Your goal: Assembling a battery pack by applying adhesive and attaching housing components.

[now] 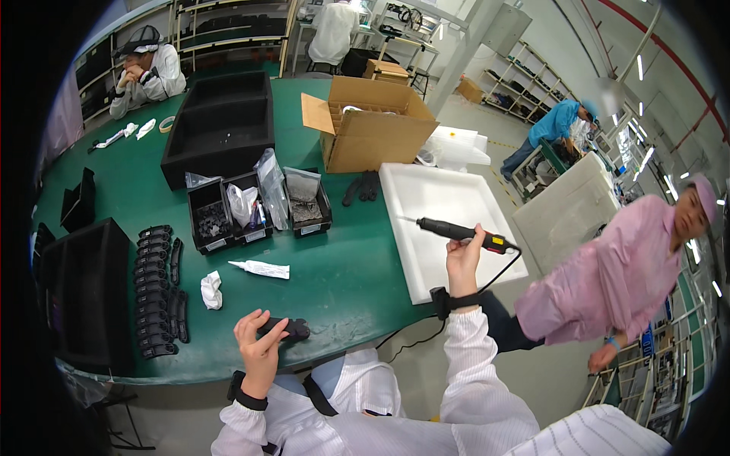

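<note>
1. The left hand (260,342) sits low and near, left of centre, its fingers curled shut around a small dark object, thumb on top.
2. Its forearm rises from the lower edge in a white striped sleeve, a black band at the wrist.
3. The right hand (464,262) is raised farther and to the right, fingers closed in a grip, wrist banded black, white sleeve below.

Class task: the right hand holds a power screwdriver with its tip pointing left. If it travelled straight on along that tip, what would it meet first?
Probably the bagged parts bin; the screwdriver in the right hand first crosses the white tray, but depth is unclear.
</note>
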`<action>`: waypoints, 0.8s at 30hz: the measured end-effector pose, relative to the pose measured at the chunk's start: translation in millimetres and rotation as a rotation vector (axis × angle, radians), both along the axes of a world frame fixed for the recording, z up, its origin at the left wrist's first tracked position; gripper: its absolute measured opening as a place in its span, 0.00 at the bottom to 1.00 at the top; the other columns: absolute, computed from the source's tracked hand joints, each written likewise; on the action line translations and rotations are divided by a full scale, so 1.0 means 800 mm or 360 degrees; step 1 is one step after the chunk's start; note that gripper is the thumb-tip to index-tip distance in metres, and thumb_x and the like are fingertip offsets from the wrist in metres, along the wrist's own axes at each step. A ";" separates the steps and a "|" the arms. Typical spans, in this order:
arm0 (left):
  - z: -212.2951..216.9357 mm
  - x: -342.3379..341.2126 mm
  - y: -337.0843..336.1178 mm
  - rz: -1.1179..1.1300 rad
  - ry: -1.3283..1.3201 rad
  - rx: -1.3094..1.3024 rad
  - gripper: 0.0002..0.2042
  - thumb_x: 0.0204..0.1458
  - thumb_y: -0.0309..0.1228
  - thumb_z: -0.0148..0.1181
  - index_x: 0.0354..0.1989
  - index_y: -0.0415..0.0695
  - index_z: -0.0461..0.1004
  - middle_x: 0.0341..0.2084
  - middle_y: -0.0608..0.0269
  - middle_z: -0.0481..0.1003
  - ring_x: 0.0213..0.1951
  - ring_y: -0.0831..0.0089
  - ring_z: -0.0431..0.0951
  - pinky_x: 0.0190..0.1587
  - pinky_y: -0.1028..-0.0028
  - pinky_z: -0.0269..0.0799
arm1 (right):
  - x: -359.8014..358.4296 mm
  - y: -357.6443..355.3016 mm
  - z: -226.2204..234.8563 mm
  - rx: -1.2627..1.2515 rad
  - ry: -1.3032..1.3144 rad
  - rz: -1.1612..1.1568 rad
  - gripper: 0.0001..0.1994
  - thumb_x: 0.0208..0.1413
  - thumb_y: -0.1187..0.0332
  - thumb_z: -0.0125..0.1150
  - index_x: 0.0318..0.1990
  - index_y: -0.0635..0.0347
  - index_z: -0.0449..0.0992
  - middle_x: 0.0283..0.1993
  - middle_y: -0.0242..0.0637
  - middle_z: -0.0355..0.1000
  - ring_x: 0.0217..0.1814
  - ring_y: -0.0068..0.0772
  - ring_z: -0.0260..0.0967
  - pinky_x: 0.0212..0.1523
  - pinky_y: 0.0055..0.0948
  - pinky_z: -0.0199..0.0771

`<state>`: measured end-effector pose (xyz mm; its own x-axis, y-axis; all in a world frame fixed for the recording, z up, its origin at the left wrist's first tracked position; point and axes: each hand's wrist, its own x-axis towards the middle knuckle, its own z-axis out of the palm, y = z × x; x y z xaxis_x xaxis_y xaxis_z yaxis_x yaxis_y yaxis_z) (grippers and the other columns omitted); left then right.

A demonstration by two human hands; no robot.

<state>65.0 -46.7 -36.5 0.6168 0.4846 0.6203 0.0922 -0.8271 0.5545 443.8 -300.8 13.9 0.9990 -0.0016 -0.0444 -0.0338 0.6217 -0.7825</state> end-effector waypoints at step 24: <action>-0.001 0.000 0.005 0.0022 0.0057 -0.0035 0.18 0.37 0.30 0.73 0.41 0.57 0.85 0.42 0.62 0.77 0.51 0.61 0.73 0.53 0.62 0.64 | -0.062 0.208 -0.037 -0.1248 -0.0814 0.1211 0.09 0.61 0.71 0.59 0.43 0.67 0.79 0.37 0.37 0.78 0.37 0.25 0.76 0.39 0.24 0.76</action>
<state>64.8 -42.6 -37.4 0.6315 0.5065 0.5871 0.1234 -0.8132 0.5688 394.4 -134.3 -15.6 0.6575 0.7460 0.1060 0.2388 -0.0728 -0.9683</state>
